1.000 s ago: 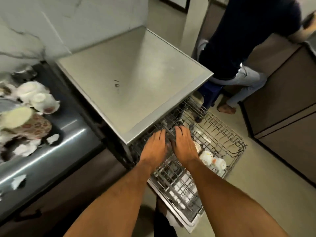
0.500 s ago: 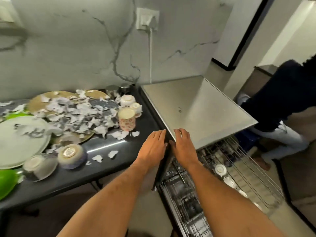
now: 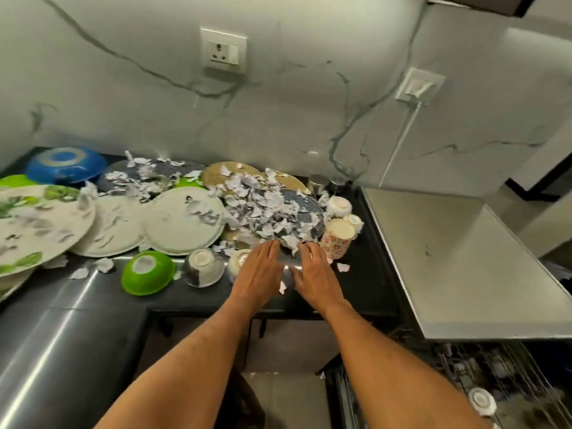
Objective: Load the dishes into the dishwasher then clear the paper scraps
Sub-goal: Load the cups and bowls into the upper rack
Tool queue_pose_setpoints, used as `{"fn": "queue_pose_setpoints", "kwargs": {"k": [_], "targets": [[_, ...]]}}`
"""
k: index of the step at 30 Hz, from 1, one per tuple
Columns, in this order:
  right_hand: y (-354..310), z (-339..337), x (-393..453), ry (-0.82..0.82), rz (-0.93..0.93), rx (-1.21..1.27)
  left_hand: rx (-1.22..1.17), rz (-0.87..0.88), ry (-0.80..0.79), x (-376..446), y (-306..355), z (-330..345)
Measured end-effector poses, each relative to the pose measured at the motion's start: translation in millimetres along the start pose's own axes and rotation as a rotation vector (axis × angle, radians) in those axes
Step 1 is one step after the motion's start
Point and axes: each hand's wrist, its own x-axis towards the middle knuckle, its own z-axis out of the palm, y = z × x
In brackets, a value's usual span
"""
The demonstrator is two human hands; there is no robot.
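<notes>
At the far left of the frame a large white plate with green leaf print (image 3: 37,224) lies on the dark desk (image 3: 77,305), with a blue bowl (image 3: 66,164) upside down behind it. Two plain white plates (image 3: 184,219) overlap toward the centre, dotted with torn paper scraps (image 3: 263,205). In front of them a green bowl (image 3: 148,272) and a clear glass bowl (image 3: 203,267) sit upside down near the desk's front edge. In the middle, the scraps are heaped thickest on a dark blue patterned plate (image 3: 297,218) lying over golden plates (image 3: 229,171). The left hand (image 3: 258,274) and right hand (image 3: 315,274) hover side by side at this plate's near rim, palms down, fingers straight and close together, holding nothing. Just right of the hands stands a floral cup (image 3: 337,238) with smaller white cups (image 3: 339,205) behind. On the right is the dishwasher's steel top (image 3: 458,258); its wire rack (image 3: 495,382) in the lower right corner holds a white cup (image 3: 481,400).
</notes>
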Motion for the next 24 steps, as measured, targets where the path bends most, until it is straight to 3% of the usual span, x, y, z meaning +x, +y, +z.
{"fn": "queue_pose_setpoints", "kwargs": {"k": [6, 16, 24], "targets": [[-48.2, 35.1, 20.3, -0.177, -0.095, 0.151, -0.205, -0.207, -0.016, -32.5, -59.4, 2.7], [-66.3, 67.9, 45.9, -0.353, -0.084, 0.114, -0.369, -0.267, -0.025, -46.5, -76.8, 26.7], [-66.8, 69.5, 46.7, -0.222, -0.053, 0.183, -0.414, -0.256, 0.012, -47.5, -83.2, 27.8]]}}
